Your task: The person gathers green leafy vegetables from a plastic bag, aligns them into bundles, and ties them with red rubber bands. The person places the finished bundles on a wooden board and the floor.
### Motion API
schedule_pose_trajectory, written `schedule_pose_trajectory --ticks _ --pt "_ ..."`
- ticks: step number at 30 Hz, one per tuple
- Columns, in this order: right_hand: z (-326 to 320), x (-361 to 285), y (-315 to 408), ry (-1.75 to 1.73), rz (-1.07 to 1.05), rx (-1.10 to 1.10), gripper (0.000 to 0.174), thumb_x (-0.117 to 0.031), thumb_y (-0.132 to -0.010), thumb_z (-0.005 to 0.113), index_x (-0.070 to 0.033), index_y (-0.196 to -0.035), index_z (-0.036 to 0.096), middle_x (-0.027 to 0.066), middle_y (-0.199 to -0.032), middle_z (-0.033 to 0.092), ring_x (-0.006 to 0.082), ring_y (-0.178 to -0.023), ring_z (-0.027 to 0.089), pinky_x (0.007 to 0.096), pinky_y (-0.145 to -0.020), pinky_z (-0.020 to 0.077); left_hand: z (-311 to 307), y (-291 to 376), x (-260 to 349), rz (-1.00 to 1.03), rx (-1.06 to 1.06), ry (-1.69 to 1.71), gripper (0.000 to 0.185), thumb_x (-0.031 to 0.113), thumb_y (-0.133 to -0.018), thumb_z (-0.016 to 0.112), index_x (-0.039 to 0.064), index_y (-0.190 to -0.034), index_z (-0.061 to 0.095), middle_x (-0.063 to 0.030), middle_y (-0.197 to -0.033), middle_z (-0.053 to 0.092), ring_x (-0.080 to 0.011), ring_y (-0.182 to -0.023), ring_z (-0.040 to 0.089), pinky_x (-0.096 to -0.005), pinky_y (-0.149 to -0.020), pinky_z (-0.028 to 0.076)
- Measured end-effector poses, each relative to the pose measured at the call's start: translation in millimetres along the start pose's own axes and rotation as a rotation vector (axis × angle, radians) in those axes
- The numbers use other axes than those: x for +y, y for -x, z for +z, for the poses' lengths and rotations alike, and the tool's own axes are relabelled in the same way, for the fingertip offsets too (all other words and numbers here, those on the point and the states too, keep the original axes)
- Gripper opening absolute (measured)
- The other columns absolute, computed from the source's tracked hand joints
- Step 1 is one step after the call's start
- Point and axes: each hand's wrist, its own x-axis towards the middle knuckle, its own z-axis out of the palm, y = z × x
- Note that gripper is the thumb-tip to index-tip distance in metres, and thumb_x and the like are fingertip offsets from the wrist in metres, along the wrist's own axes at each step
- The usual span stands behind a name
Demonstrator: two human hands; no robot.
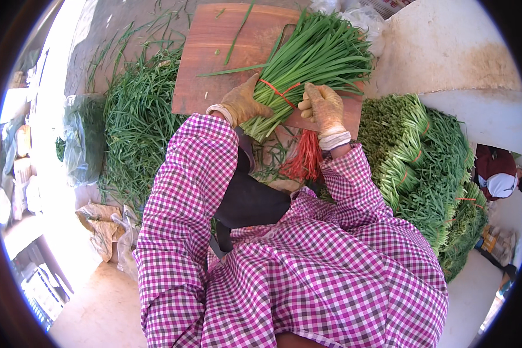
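Both my hands wear stained, yellowish gloves. A bunch of flat green leaves, looking like garlic chives (317, 56), lies slantwise on a reddish wooden board (217, 39), its pale stems towards me. My left hand (244, 102) grips the stems from the left, thumb on top. A red tie (278, 92) crosses around the bunch. On its right side my right hand (322, 104) has curled fingers at the tie's end; whether they pinch it is hard to tell. Red tie strands (304, 156) hang below the board's near edge, under my right wrist.
Loose green leaves (139, 113) heap up left of the board, beside a clear plastic bag (85, 139). Tied green bunches (417, 169) are stacked on the right. A person in dark red (496, 169) is at the far right. Crumpled brown packaging (102, 226) lies lower left.
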Motion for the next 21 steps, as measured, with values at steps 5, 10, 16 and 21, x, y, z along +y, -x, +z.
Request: schedule_pose_trajectory --ticks 5,10,16,21 --pt "28 10 -11 0.363 -0.198 0.009 0.028 -0.029 -0.089 0.068 -0.002 -0.095 0.067 0.0079 -0.069 0.067 0.0148 -0.060 0.064 0.0306 -0.057 0.0509 -2 -2 2 -0.068 -0.026 -0.038 0.109 0.036 -0.064 0.086 0.005 -0.152 0.029 -0.0208 -0.140 0.052 -0.0324 -0.131 0.049 -0.0364 -0.108 0.038" --pt "32 4 -32 0.302 -0.185 -0.038 0.025 -0.030 -0.089 0.065 -0.006 -0.092 0.067 0.0077 -0.071 0.070 0.0185 -0.065 0.067 0.0346 -0.067 0.0521 -3 24 27 0.079 0.385 -0.311 0.074 0.034 -0.071 0.081 0.003 -0.132 0.053 -0.0162 -0.124 0.060 -0.0320 -0.120 0.055 -0.0408 -0.101 0.042" --pt "46 2 -29 0.756 -0.770 0.099 0.017 -0.028 -0.086 0.065 -0.013 -0.093 0.066 0.0080 -0.080 0.068 0.0305 -0.075 0.066 0.0426 -0.070 0.0513 45 69 44 0.293 0.427 -1.022 0.023 0.035 -0.081 0.067 0.012 -0.077 0.070 -0.0073 -0.086 0.061 -0.0261 -0.087 0.059 -0.0436 -0.081 0.044" --pt "47 5 -34 0.565 -0.843 0.032 0.016 -0.023 -0.085 0.064 -0.009 -0.095 0.065 0.0094 -0.082 0.066 0.0295 -0.073 0.064 0.0407 -0.068 0.0512 51 58 23 0.307 0.467 -1.137 0.011 0.017 -0.078 0.060 0.010 -0.075 0.068 -0.0070 -0.081 0.062 -0.0262 -0.082 0.062 -0.0418 -0.077 0.047"
